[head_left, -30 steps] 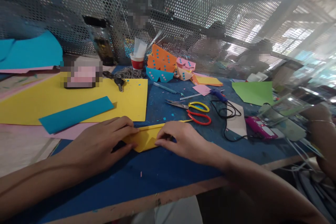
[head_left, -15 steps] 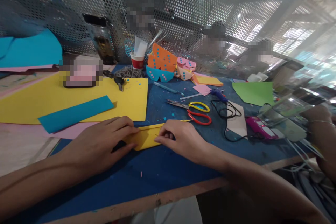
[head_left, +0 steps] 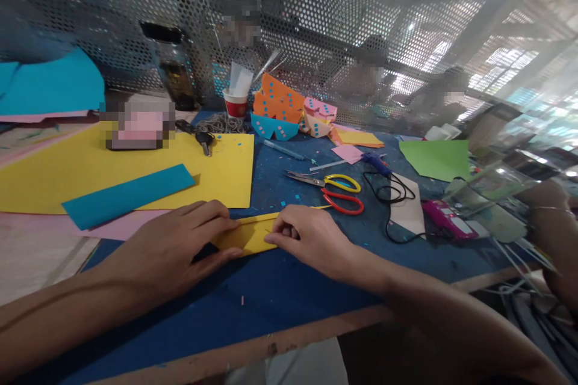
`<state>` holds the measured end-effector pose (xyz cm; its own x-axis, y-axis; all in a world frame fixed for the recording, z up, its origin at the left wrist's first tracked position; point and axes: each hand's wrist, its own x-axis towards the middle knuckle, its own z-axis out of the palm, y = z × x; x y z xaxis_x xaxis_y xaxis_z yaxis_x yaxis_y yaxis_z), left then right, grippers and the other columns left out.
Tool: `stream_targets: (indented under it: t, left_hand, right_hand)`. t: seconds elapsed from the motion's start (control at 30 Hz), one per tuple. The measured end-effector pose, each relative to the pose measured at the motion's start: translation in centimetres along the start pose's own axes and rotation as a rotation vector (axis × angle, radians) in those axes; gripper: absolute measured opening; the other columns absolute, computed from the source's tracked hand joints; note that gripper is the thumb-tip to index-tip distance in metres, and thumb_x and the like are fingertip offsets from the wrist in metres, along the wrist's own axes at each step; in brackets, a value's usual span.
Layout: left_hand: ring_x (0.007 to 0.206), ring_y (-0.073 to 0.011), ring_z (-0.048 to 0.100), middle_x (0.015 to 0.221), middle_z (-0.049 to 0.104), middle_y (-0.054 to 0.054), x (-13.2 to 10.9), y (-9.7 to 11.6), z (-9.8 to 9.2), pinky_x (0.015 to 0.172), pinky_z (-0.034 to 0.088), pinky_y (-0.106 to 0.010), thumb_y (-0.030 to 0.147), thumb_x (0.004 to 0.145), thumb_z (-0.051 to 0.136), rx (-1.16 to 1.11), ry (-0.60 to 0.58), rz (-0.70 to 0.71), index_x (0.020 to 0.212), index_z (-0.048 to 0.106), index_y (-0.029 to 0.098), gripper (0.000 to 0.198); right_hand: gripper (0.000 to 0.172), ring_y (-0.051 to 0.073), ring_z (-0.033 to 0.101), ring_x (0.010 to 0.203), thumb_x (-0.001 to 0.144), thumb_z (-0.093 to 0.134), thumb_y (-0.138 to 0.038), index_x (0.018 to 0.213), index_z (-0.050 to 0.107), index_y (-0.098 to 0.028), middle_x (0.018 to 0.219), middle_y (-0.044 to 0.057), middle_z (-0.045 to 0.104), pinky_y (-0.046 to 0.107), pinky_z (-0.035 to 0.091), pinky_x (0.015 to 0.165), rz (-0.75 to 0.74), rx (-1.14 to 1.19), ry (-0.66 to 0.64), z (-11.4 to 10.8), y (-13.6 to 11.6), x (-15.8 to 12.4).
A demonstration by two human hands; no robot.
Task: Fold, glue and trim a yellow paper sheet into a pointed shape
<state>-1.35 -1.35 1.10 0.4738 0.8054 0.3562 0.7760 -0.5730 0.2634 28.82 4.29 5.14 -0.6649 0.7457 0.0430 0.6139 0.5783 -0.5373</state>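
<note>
A folded strip of yellow craft sheet (head_left: 255,234) lies on the blue tabletop, spanning the gap between both hands. My left hand (head_left: 180,246) grips its left end, with the fingers along the upper edge and the thumb at the lower edge. Over the strip's right part, my right hand (head_left: 311,234) is closed in a pinch. A thin tip pokes out at its fingertips, too small to name. Beyond my right hand lie scissors (head_left: 323,183) with one yellow and one red handle. A blue strip (head_left: 130,195) rests on a large yellow sheet (head_left: 226,174) at the left.
Orange and blue mask-like cutouts (head_left: 277,102) stand behind, beside a red-and-white paper cup (head_left: 236,103). A glue gun (head_left: 376,162) with a looping black cord lies at the right, near a magenta device (head_left: 449,219). Another person's arm (head_left: 548,222) is at the far right.
My left thumb has shifted slightly right along the yellow strip's lower edge. My right hand keeps its pinch in nearly the same place.
</note>
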Motion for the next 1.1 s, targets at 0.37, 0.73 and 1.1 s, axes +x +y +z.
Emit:
stream_targets:
  t: [0.37,0.73,1.1]
  left_hand:
    - [0.094,-0.0327,0.084,0.113,0.087,-0.011,0.1,0.3,-0.1,0.079,0.064,-0.044,0.085,0.123,0.044,0.019,-0.022,-0.028,0.123,0.094,0.027,0.076]
    - [0.096,-0.0303,0.082,0.114,0.086,-0.011,-0.1,0.2,0.0,0.081,0.064,-0.041,0.078,0.124,0.048,0.007,-0.026,-0.019,0.122,0.093,0.029,0.067]
    - [0.105,-0.0373,0.088,0.122,0.092,-0.013,-1.1,0.1,0.1,0.089,0.069,-0.048,0.080,0.123,0.051,0.101,-0.012,0.004,0.135,0.092,0.029,0.067]
  right_hand:
    - [0.024,0.016,0.068,0.086,0.112,0.098,-0.029,0.098,0.080,-0.020,0.093,0.000,0.078,0.029,0.042,0.078,-0.019,-0.005,0.009,0.3,0.2,0.0]
    - [0.025,0.016,0.066,0.083,0.113,0.096,-0.031,0.098,0.080,-0.020,0.095,0.000,0.079,0.029,0.041,0.076,-0.013,-0.029,0.003,0.2,0.1,0.1]
    - [0.026,0.017,0.067,0.085,0.113,0.096,-0.031,0.096,0.079,-0.021,0.094,0.000,0.079,0.030,0.041,0.076,-0.021,-0.029,0.014,0.3,0.1,0.1]
